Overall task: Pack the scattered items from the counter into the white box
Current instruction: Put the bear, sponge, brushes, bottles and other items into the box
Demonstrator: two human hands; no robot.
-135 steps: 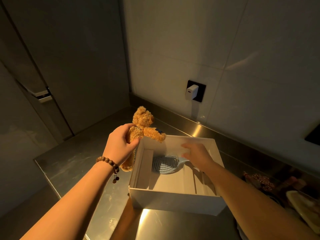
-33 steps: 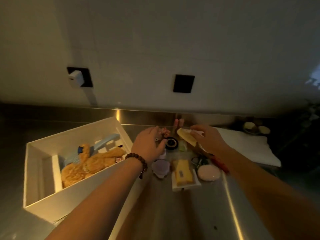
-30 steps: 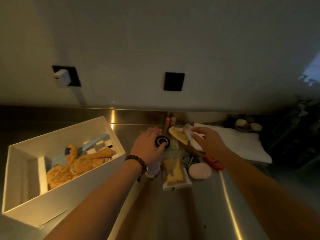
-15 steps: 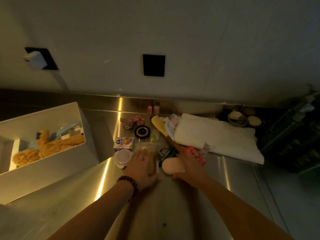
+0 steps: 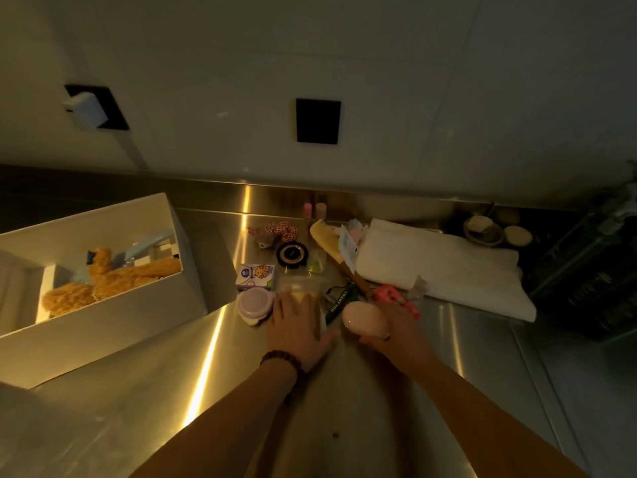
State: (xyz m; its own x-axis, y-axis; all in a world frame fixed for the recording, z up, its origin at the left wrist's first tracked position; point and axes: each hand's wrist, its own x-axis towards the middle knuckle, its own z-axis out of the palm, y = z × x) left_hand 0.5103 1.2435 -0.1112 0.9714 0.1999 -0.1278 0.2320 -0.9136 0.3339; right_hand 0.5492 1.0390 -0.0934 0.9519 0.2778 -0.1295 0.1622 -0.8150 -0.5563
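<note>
Your hands have dropped from the far end of the pile to its near edge since a sec ago, when they were reaching over by the black round tin and the comb. Now your right hand has its grip curled round the pale pink oval case, and your left hand lies flat, fingers straight, on the yellow packet just left of that case — pressing it, not yet gripping. So the next 2 items are picked out, though neither looks lifted off the worktop yet. The white box sits well left of the case, w/ the teddy bear and the blue brush already inside. Left of the case the round lidded jar and small carton wait, and beyond it lies the folded white towel — plenty left to pack.
</note>
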